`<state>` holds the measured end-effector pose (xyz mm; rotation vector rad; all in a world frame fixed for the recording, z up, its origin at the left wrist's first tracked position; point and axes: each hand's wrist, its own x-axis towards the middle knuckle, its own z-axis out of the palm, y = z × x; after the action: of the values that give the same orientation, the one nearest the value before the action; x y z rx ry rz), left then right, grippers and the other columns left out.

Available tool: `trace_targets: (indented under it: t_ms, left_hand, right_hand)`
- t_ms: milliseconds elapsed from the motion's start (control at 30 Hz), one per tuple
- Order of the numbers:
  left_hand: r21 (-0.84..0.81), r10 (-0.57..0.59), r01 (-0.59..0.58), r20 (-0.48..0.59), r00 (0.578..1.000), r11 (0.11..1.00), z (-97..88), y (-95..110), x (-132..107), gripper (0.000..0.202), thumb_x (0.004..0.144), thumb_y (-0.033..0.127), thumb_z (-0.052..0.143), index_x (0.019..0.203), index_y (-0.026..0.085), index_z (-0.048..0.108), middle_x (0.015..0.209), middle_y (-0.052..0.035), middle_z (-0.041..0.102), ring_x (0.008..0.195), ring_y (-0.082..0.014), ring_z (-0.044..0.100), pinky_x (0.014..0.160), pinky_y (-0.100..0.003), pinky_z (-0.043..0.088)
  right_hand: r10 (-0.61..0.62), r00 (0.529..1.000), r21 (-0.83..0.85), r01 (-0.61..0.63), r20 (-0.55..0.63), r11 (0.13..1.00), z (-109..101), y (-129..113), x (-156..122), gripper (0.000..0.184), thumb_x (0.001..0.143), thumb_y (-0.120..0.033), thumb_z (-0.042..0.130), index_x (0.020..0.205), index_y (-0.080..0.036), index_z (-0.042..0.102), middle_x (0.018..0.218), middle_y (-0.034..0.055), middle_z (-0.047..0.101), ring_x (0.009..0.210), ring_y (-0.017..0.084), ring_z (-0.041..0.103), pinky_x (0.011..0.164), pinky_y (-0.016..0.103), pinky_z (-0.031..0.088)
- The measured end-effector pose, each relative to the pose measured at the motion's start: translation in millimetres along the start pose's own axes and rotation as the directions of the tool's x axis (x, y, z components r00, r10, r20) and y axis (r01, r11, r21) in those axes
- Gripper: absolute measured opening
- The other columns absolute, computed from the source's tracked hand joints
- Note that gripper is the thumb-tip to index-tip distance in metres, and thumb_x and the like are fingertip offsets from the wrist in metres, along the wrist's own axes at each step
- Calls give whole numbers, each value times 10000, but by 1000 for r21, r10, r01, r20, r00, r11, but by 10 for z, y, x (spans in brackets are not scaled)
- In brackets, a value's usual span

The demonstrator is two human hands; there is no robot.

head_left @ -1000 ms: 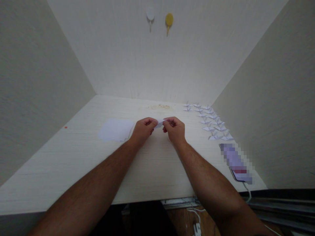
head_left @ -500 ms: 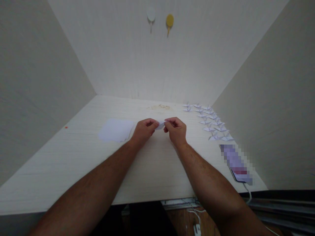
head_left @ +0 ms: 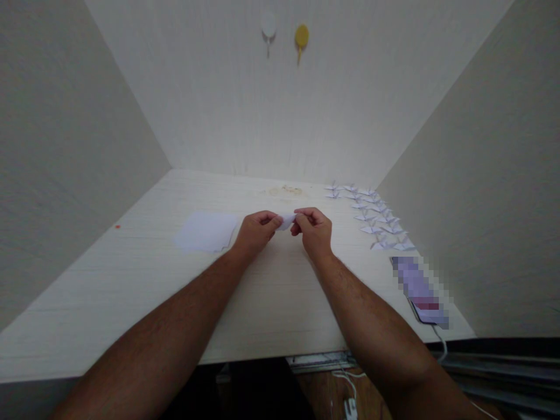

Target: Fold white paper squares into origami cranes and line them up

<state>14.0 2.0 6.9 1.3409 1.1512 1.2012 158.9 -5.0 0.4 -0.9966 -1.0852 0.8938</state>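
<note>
Between my hands is a small piece of folded white paper [head_left: 287,221], raised a little over the table. My left hand [head_left: 259,230] pinches its left end between thumb and fingers. At the other end, the thumb and fingertips of my right hand [head_left: 315,228] grip a corner of it. The paper's finer folds are too small to make out. A stack of white paper sheets [head_left: 205,231] lies left of my left hand. Rows of folded paper cranes [head_left: 367,218] stand on the table to the right.
A phone [head_left: 417,289] with a blurred screen and a white cable [head_left: 444,345] lies at the table's right edge. Walls enclose the pale table [head_left: 131,291] on three sides. White [head_left: 268,28] and yellow hooks [head_left: 301,37] hang on the back wall. An orange bit [head_left: 118,226] lies far left.
My right hand has shifted very slightly right and up at its end of the paper. More of the paper's face shows between my hands. My left hand stays nearly still.
</note>
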Motion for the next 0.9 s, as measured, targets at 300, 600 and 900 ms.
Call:
trace_targets:
  t_ms: [300, 600, 900]
  left_hand:
    - [123, 52, -50, -13, 999, 991, -3, 38, -24, 249, 758, 398, 674, 717, 152, 670, 486, 40, 510, 471, -91, 425, 478, -226, 338]
    - [-24, -9, 10, 64, 998, 1000, 2, 24, -25, 278, 743, 417, 709, 736, 150, 634, 463, 38, 514, 384, -68, 395, 397, -206, 268]
    - [-167, 16, -10, 34, 999, 986, 7, -34, 0, 269, 730, 395, 733, 725, 153, 615, 473, 30, 542, 398, -81, 445, 398, -210, 314]
  right_hand:
    - [57, 995, -13, -56, 80, 998, 2, 55, 19, 264, 721, -409, 727, 836, -180, 662, 514, -41, 623, 434, 110, 568, 435, 238, 493]
    - [66, 996, 17, -68, 63, 998, 10, 12, 20, 297, 717, -412, 726, 883, -180, 645, 515, -52, 612, 415, 99, 548, 422, 227, 480]
    - [69, 983, 12, -72, 172, 997, 5, 74, 13, 268, 647, -374, 794, 698, -186, 610, 555, -31, 645, 440, 99, 570, 427, 220, 483]
